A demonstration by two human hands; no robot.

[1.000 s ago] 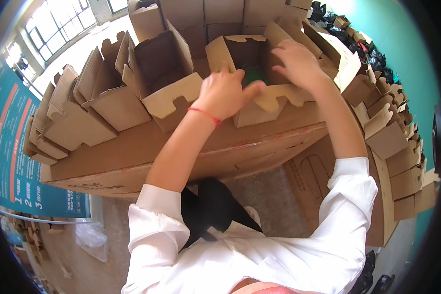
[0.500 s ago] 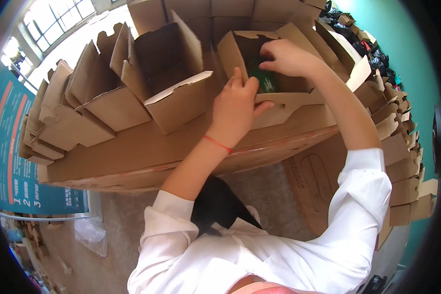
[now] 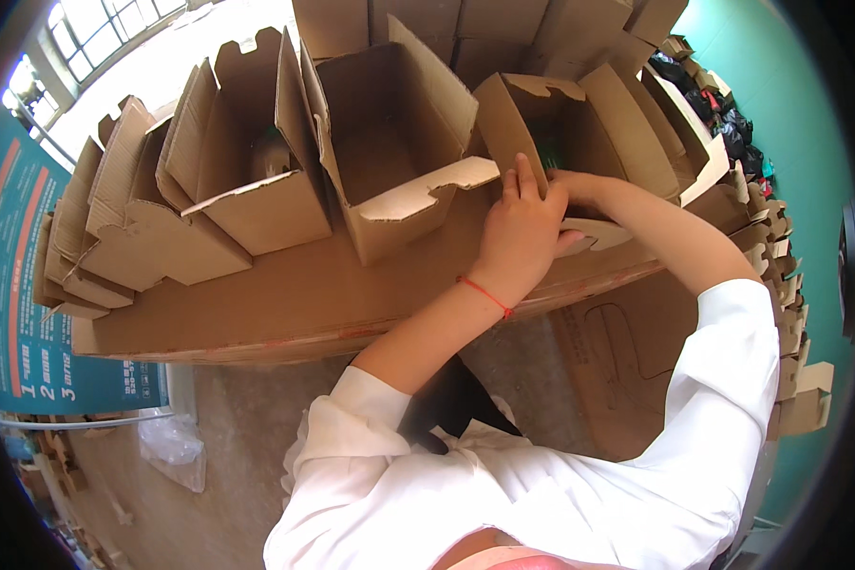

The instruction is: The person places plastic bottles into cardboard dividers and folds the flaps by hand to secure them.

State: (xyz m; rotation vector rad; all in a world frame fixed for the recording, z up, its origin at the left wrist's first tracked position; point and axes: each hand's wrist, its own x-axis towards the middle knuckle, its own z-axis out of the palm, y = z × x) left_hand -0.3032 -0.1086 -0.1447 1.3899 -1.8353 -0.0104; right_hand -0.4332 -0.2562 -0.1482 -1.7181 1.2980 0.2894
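An open cardboard box (image 3: 623,133) stands at the right of the row, with a dark green thing (image 3: 553,157) partly visible inside. My left hand (image 3: 527,220) lies against the near left corner of this box, its fingers stretched up along the wall and its thumb apart over the front flap. A red string circles the left wrist. My right hand (image 3: 581,188) reaches in over the near side of the same box; its fingers are hidden behind the box wall and my left hand.
More open boxes (image 3: 389,133) stand in a row to the left on a large cardboard surface (image 3: 304,294). Behind them are stacked boxes (image 3: 503,28). A teal printed banner (image 3: 38,285) stands at left, a plastic bag (image 3: 173,446) on the floor, dark bags (image 3: 731,133) at far right.
My right hand has gone from above the green thing down toward the near left side of the box. The left hand and the boxes appear farther right in view.
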